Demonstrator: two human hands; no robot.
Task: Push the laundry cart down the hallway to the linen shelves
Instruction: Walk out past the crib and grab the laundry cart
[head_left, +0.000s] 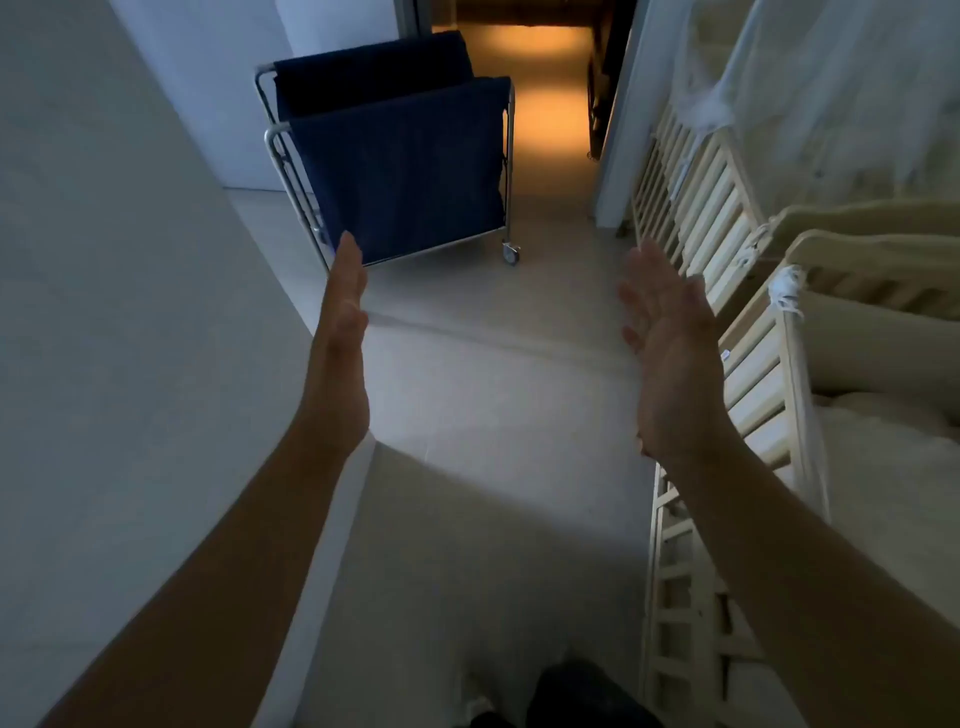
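You are holding both arms out over the pale floor (483, 395), your left hand (340, 332) flat with fingers straight and your right hand (670, 353) spread, palms facing inward, gripping nothing. Wooden cribs (727, 218) are lining your right side and a white wall (104, 260) your left. Ahead, the laundry cart (400, 171) with its navy bag is standing apart from your hands, before an amber-lit hallway (545, 104).

two bare forearms, no sleeves, no watch or rings showing. left hand (343, 312) seen edge-on and slim, right hand (670, 353) showing its palm. down at six o'clock, dark trousers (576, 696), detail lost in shadow.
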